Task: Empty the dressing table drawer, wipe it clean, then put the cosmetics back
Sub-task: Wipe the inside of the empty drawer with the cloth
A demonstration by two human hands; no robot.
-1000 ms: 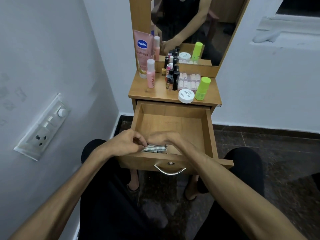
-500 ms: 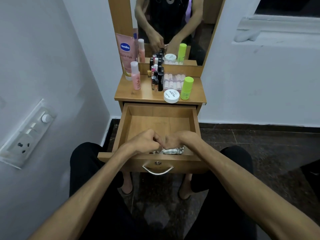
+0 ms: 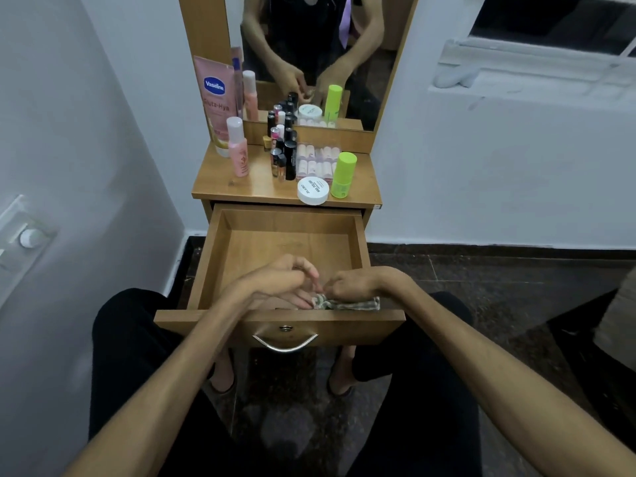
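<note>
The wooden drawer (image 3: 206, 263) of the dressing table is pulled out, and its bare floor holds only a striped cloth (image 3: 354, 303) bunched against the inside of the front panel. My right hand (image 3: 358, 284) grips the cloth from above. My left hand (image 3: 275, 284) has its fingers curled, with the fingertips pinching the cloth's left end. The cosmetics stand on the tabletop: a Vaseline tube (image 3: 213, 98), a pink bottle (image 3: 239, 156), several small dark bottles (image 3: 285, 156), a clear box of pink items (image 3: 318, 160), a green bottle (image 3: 342, 177) and a white jar (image 3: 312, 191).
A mirror (image 3: 309, 46) rises behind the tabletop. The left wall carries a switch panel (image 3: 24, 235) close to my left arm. My knees sit on both sides of the drawer front with its metal handle (image 3: 285, 342). Dark floor lies to the right.
Both hands have shifted a little along the drawer's front edge with the cloth, which now stretches further right. The view has drifted, so the table appears more central.
</note>
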